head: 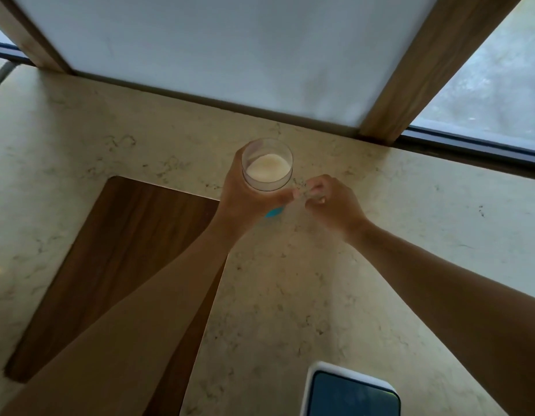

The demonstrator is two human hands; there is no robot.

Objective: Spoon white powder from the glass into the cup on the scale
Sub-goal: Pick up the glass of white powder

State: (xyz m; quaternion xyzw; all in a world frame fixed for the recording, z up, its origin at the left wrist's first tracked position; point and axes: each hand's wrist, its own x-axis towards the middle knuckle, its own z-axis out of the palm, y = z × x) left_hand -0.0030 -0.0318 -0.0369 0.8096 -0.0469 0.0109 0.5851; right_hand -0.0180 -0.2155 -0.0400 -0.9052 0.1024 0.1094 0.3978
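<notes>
The glass (267, 165) is seen to be clear and smooth, with fine white powder (268, 171) inside. The counter (290, 295) is made of pale speckled stone, and a dark wood panel (116, 250) is set into it on the left. A glossy dark screen (351, 396) is edged in white plastic at the near right.

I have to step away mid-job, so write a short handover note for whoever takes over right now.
Left hand: wrapped around the glass, holding it upright above the counter; white powder inside.
Right hand: fingers pinched just right of the glass; whether it holds a spoon is unclear.
A blue thing peeks out under the left hand.
A scale sits at the near edge, with no cup on it in view.
Done: nothing visibly transferred.
Left: all the spooning.
</notes>
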